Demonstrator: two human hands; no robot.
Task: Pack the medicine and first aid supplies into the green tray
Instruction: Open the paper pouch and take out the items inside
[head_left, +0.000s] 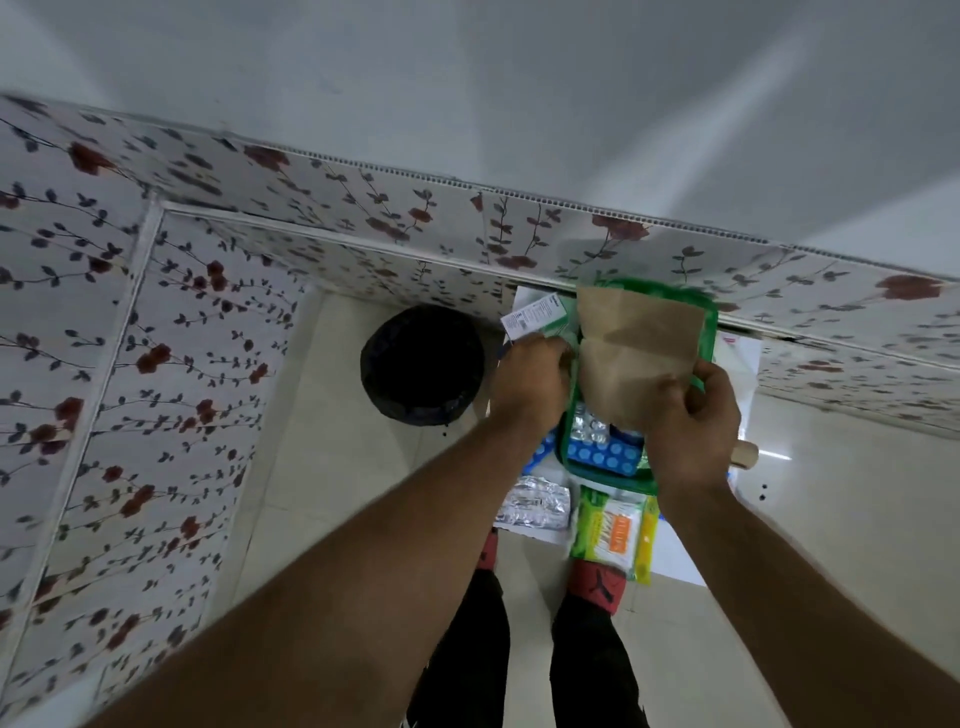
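The green tray lies on a white sheet on the floor against the flowered wall. A brown paper packet lies over the tray, and my right hand pinches its near edge. My left hand grips a white and green medicine box at the tray's left rim. Inside the tray's near end I see a blue blister strip and a silver blister strip. Outside the tray, in front of it, lie a silver blister pack and a green and orange packet.
A round black bin stands on the floor left of the tray. A tan roll pokes out right of my right hand. My feet in red socks stand just before the white sheet. Flowered wall panels close in left and behind.
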